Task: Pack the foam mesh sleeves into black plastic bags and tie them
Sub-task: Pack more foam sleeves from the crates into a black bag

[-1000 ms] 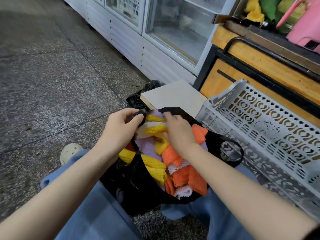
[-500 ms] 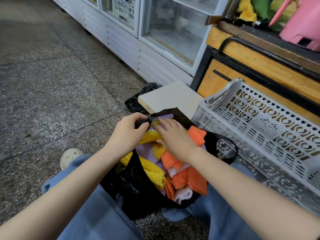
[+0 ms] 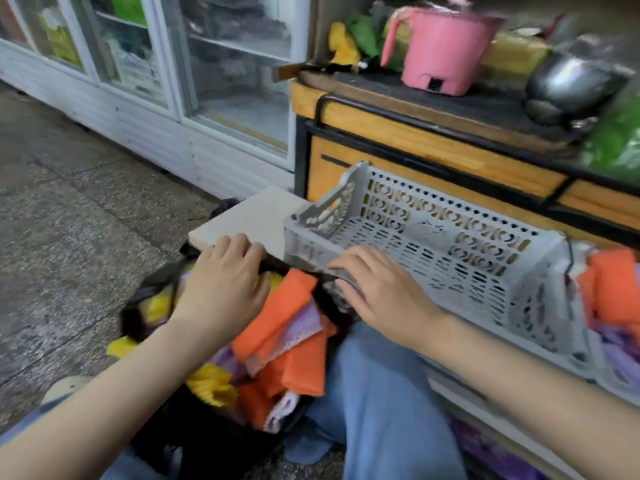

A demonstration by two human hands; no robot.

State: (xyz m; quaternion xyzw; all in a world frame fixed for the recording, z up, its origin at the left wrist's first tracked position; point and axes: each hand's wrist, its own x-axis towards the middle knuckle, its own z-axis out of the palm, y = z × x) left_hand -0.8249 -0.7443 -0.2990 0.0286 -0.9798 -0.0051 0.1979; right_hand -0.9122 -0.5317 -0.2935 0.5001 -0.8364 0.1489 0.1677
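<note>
The black bag sat between the person's knees, full of foam sleeves. The left hand curled its fingers round the bag's far rim; the right hand lay, fingers nearly straight, on the grey crate.

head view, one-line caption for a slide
The left hand grips the rim of a black plastic bag stuffed with foam mesh sleeves; right hand rests on a grey crate.

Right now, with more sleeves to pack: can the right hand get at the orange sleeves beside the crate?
Probably yes: the right hand rests on the crate's near rim, and the orange sleeves lie uncovered past its right end.
</note>
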